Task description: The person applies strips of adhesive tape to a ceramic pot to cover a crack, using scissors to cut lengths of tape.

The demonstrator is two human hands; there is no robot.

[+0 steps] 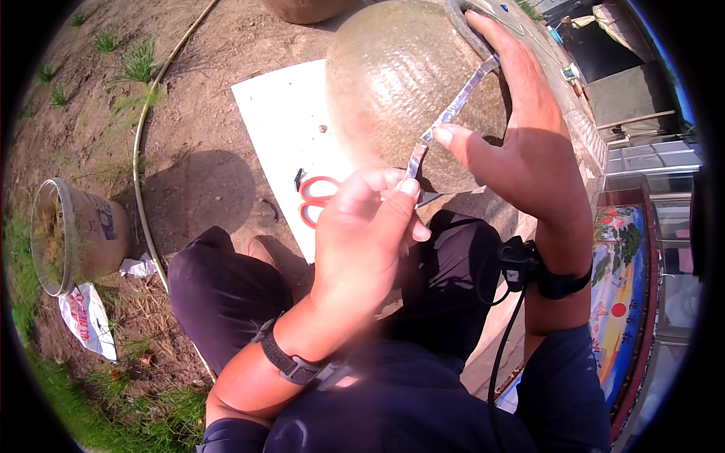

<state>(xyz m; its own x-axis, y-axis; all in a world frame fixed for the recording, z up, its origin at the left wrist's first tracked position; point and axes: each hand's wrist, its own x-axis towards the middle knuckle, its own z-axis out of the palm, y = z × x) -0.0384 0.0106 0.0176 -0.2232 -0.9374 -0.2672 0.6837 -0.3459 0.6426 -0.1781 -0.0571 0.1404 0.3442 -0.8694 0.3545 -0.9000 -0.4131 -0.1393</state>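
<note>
A large brown glazed clay jar [393, 83] lies on its side before me, its mouth at the upper right. Across its surface runs a narrow, shiny silver strip [462, 97], like foil tape. Between thumb and fingers, my left hand [359, 234] pinches the strip's near end. My right hand [532, 143] lies over the jar's right side, fingers stretched toward the rim. Its thumb is apart from the fingers, its tip touching or very near the strip. Orange-handled scissors [317, 181] lie left of the jar, their blades hidden behind my left hand.
Under the jar is a white board [268, 102]. At the left stand a translucent plastic bucket [94, 234] and a crumpled white bag [87, 321]. A yellowish hose [139, 143] crosses the dirt. Another brown pot [306, 9] shows at the top edge. My knees flank the work.
</note>
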